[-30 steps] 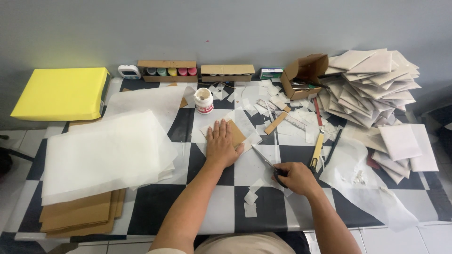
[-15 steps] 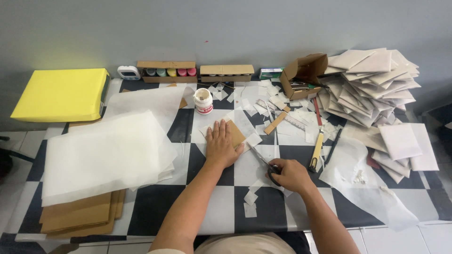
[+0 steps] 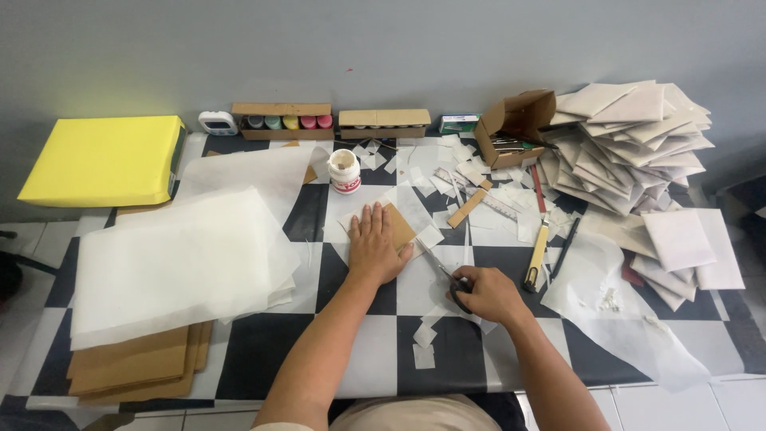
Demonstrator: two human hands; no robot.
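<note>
My left hand [image 3: 375, 246] lies flat, fingers spread, pressing a brown card square wrapped in thin white paper [image 3: 401, 226] onto the black-and-white checked table [image 3: 263, 351]. My right hand [image 3: 488, 294] grips the black handles of a pair of scissors [image 3: 444, 274]. The blades point up and left toward the lower right corner of the paper-covered card. Small white paper offcuts [image 3: 424, 345] lie on the table just below my hands.
A stack of white tissue sheets [image 3: 179, 263] on brown cards [image 3: 136, 363] lies left. A yellow pad [image 3: 104, 158] sits far left. A glue bottle [image 3: 345, 171], a yellow utility knife [image 3: 537, 254], a pen [image 3: 565, 248], a cardboard box [image 3: 517, 121] and a heap of folded white envelopes [image 3: 630, 140] lie behind and right.
My right hand has slid a little left with the scissors, bringing the blades closer to the card's corner. My left hand has stayed pressed on the card.
</note>
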